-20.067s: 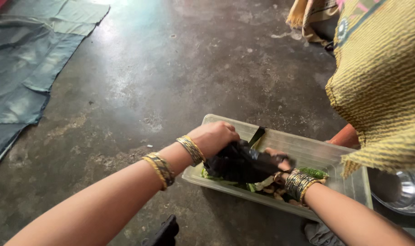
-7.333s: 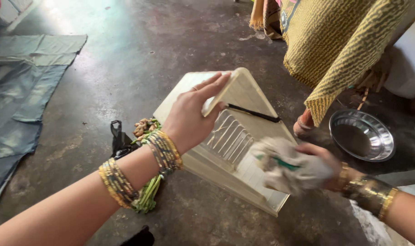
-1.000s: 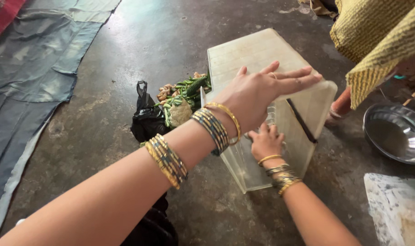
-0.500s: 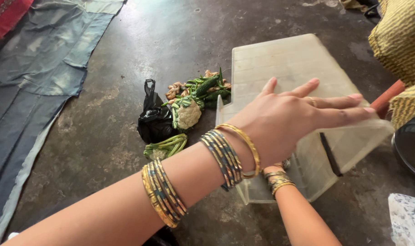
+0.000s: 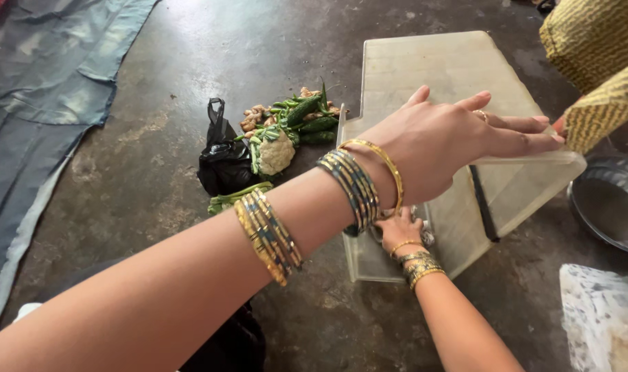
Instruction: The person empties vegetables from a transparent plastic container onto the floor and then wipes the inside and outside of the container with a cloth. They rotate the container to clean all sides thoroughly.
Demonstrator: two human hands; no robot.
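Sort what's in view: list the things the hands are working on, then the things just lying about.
In hand:
- clear plastic bin, tipped over on the floor
- left hand, flat on top of the bin
- right hand, low at the bin's near side

Lying about:
- vegetables on the floor
- black bag
- steel bowl
- blue cloth

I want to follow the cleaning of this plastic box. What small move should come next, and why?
Probably keep the left hand pressing on top of the overturned clear box while the right hand rubs along its lower side wall. The box stands tipped on the floor, so it could slide without that hold.
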